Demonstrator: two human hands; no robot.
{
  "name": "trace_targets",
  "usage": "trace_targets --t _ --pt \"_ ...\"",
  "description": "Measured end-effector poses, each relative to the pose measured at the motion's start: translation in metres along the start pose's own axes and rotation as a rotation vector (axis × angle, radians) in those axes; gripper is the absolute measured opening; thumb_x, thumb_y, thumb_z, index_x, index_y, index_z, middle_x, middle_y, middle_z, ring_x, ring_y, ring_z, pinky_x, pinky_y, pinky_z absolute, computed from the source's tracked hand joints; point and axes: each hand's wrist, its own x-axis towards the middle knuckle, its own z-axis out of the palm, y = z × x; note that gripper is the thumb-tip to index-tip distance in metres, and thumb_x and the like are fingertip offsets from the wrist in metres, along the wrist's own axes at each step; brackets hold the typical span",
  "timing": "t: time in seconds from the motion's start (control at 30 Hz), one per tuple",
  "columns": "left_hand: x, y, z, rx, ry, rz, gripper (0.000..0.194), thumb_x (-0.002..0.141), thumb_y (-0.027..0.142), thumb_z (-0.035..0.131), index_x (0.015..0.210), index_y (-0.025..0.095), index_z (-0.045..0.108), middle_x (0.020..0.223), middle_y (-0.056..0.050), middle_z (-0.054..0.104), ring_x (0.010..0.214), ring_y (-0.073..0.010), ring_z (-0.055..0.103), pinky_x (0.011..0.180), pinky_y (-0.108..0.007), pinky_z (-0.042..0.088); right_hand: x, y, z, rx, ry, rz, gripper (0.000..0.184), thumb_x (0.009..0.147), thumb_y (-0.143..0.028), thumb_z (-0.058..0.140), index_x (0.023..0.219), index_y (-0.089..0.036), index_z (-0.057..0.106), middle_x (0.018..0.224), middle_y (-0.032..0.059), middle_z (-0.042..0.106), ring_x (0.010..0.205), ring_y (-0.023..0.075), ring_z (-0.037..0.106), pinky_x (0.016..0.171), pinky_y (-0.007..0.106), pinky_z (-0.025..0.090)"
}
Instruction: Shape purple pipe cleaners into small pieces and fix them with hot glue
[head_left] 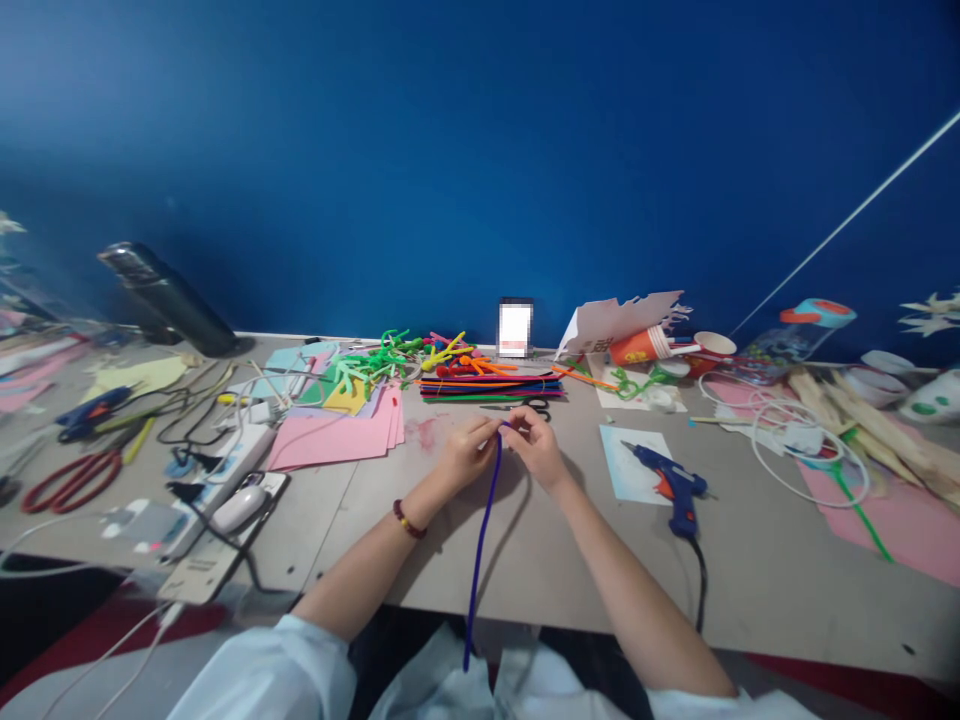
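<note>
- Pale blue sleeves (270, 675) framed the foreground, bare forearms reaching over a gray table (405, 570); a beaded bracelet (409, 520) circled one wrist.
- Both hands met at center, the left hand (469, 450) and right hand (536, 450) pinching the upper end of a purple pipe cleaner (486, 530) between fingertips. Any bend hidden under the fingers could not be made out.
- Its long axis ran from the fingertips back toward the wearer, leaning slightly left, nearly straight; the free end pointed down past the table's near edge, in front of the shirt.
- Light and fuzzy, the stem appeared soft outside, probably with thin wire inside: easy to bend, apt to keep its shape, unlikely to slip or break. A fingertip pinch near the end or beside a bend looked the best hold, with the long tail liable to swing.
- Just beyond the hands lay black-handled scissors (536, 408) and a bundle of colored stems (491, 388); a blue glue gun (679, 490) rested to the right, partly on a pale card (619, 465).
</note>
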Motion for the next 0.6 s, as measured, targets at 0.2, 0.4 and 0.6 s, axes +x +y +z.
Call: trace_targets --t 0.2,0.4,0.6 --pt "0.002 -0.007 -0.001 0.112 -0.022 0.056 0.023 0.087 0.012 0.040 0.090 0.016 0.063 0.072 -0.005 0.063 0.065 -0.0124 0.056 0.059 -0.023 0.043 0.006 0.003 -0.006 0.047 -0.031 0.095 0.024 0.071 -0.041 0.066 0.071 -0.020 0.055 0.065 -0.0039 0.049 0.054 0.0091 0.047 0.051 0.023 0.042" --pt "0.001 -0.016 -0.003 0.156 -0.053 0.093 0.025 0.087 0.009 0.040 0.094 0.016 0.062 0.082 -0.006 0.067 0.073 -0.0145 0.059 0.064 -0.026 0.044 0.008 0.007 -0.009 0.020 -0.082 0.190 0.029 0.069 -0.046 0.067 0.071 -0.019 0.057 0.060 -0.0044 0.049 0.051 0.0090 0.045 0.048 0.023 0.040" --pt "0.001 -0.012 -0.003 0.094 -0.124 0.043 0.026 0.086 0.009 0.038 0.089 0.016 0.062 0.078 -0.005 0.065 0.071 -0.0140 0.058 0.062 -0.026 0.044 0.010 0.010 -0.014 -0.031 -0.057 0.185 0.028 0.066 -0.045 0.071 0.067 -0.018 0.060 0.055 -0.0050 0.049 0.048 0.0084 0.042 0.047 0.023 0.034"
